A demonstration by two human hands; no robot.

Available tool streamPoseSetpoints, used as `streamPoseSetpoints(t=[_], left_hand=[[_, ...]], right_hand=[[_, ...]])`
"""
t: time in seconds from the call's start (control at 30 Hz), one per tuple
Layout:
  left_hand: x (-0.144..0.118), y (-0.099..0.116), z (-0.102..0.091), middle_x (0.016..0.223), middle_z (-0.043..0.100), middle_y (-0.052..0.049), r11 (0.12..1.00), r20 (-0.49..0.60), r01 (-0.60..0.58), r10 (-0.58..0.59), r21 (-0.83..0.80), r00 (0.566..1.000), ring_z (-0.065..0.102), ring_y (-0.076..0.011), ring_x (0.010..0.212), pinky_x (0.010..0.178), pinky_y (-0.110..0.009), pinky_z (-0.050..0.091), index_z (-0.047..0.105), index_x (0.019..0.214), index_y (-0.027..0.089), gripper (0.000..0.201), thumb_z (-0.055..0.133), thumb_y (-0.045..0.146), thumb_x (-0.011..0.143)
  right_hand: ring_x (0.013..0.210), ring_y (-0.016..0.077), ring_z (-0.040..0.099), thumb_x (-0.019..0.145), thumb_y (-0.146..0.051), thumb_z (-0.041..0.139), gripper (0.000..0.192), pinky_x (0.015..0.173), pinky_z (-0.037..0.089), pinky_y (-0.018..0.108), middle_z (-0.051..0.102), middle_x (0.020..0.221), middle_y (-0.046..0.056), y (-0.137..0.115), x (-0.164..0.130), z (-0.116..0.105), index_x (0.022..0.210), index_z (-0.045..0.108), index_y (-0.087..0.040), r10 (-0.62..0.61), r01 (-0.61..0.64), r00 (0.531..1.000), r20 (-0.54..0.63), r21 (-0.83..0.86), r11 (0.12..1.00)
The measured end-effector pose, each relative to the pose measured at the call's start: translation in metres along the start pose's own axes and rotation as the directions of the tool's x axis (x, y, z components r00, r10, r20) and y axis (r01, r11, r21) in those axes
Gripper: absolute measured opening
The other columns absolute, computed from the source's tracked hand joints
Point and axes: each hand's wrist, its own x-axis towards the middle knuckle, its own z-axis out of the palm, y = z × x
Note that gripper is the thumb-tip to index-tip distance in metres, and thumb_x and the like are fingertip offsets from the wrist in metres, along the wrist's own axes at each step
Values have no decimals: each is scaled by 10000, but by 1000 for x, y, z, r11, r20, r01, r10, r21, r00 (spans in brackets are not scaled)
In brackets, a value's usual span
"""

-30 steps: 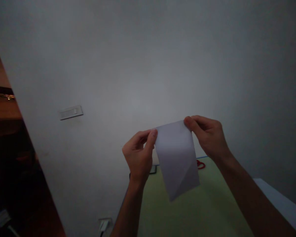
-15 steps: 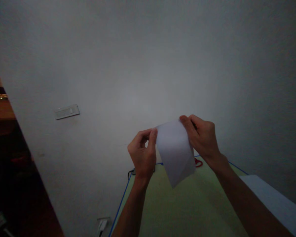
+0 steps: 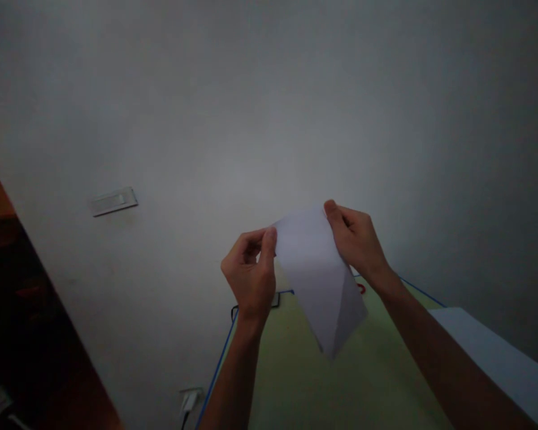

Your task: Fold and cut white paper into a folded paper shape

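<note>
Two bare hands hold one folded sheet of white paper (image 3: 318,275) up in the air, in front of a plain white wall (image 3: 269,107). Left hand (image 3: 250,278) pinches the paper's upper left corner, thumb on the near side, fingers curled behind. Right hand (image 3: 355,242) pinches the upper right corner, thumb tip at the top edge, other fingers hidden behind the sheet. Paper hangs down between the hands, tilted, lower end pointing down and to the right; a diagonal crease shows near its lower right part. It is clear of the table, not touching it.

Below sits a light green table (image 3: 296,388) with a blue edge line (image 3: 217,367), pushed close to the wall. Small red thing (image 3: 361,289) lies on the green surface just behind the paper's right edge, too small to tell what. Dark cable or frame (image 3: 255,306) at the table's far left corner, mostly hidden by the left wrist. Another white sheet (image 3: 497,361) lies at the right side, under the right forearm. Wall switch plate (image 3: 114,201) on the left, socket with plug (image 3: 189,399) low on the wall. Dark brown furniture (image 3: 22,334) at far left, very dim.
</note>
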Motion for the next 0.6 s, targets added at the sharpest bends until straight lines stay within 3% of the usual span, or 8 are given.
streamPoseSetpoints(t=[0.07,0.13,0.2,0.27,0.37,0.5,0.6], left_hand=[[3,-3,-1,649,668,16,1000,-34,0,1,24,999,583,-90,561,542,-206,484,732,793,162,147,754,300,840],[9,-9,-6,623,641,30,999,-87,0,4,51,996,559,-78,537,515,-192,462,732,797,161,141,763,295,830],[17,-17,-12,578,594,51,999,-170,10,-1,49,985,521,-67,486,458,-178,421,715,796,159,149,759,298,828],[25,-24,-18,544,556,71,999,-238,28,-19,35,971,489,-63,433,406,-175,381,686,822,158,154,740,302,836],[32,-28,-24,501,531,92,999,-298,44,-35,22,954,460,-69,367,359,-178,360,641,882,165,142,700,291,853],[32,-24,-25,502,561,96,996,-306,25,3,87,952,502,-86,361,358,-170,382,611,1071,180,208,645,235,874],[30,-20,-26,523,574,81,993,-288,5,29,116,957,542,-93,390,372,-171,412,623,1024,180,146,622,233,887]], right_hand=[[492,119,435,1006,-629,408,537,498,333,281,461,548,-27,5,2,-1,715,570,-208,45,-48,998,34,76,996],[587,145,569,1004,-576,468,415,566,434,287,614,684,8,6,3,-2,959,655,-209,18,-28,996,87,115,993],[793,185,652,970,-468,588,298,700,506,322,689,931,53,3,2,-2,1138,647,-229,-103,93,984,149,75,993],[1006,224,640,945,-359,630,308,851,521,378,656,1140,81,-5,-3,-2,1235,633,-255,-255,258,926,279,26,966],[1225,260,551,952,-364,619,414,1035,468,449,574,1298,105,-24,-15,3,1354,597,-270,-344,382,801,490,24,924],[1266,340,502,805,-629,724,851,1069,432,540,514,1407,172,-46,-38,18,1495,477,-196,-313,457,785,535,-157,876],[1283,393,468,769,-552,777,978,1032,424,597,496,1453,197,-51,-48,29,1565,365,-162,-330,559,768,549,-322,764]])
